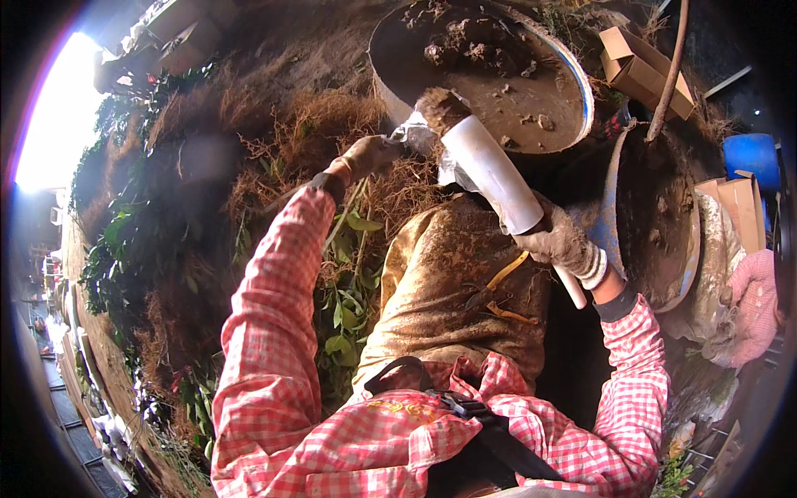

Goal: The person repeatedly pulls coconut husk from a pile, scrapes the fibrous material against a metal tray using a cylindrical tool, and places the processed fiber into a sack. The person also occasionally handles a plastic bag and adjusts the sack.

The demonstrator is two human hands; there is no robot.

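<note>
My right hand (557,239), in a dirty knit glove, grips a roll of clear stretch film (495,174) by its lower end. A pale core (570,286) sticks out below that hand. Beyond the roll's upper end is a muddy root clump (441,109), with crumpled plastic film (416,129) around its left side. My left hand (370,155), also gloved, is closed at the film-wrapped end of this bundle; its fingertips are partly hidden. Pruning shears with yellow handles (507,271) lie across the soiled apron (429,267) on my lap.
Ahead stands a large round tub (588,103) of muddy slurry. A second muddy tub (613,205) is at right, with a wooden stick (669,75). Bare-root plants (336,115) pile up at left. Cardboard boxes (647,68) and a blue drum (750,162) stand beyond. Another person's sleeve (753,305) shows at right.
</note>
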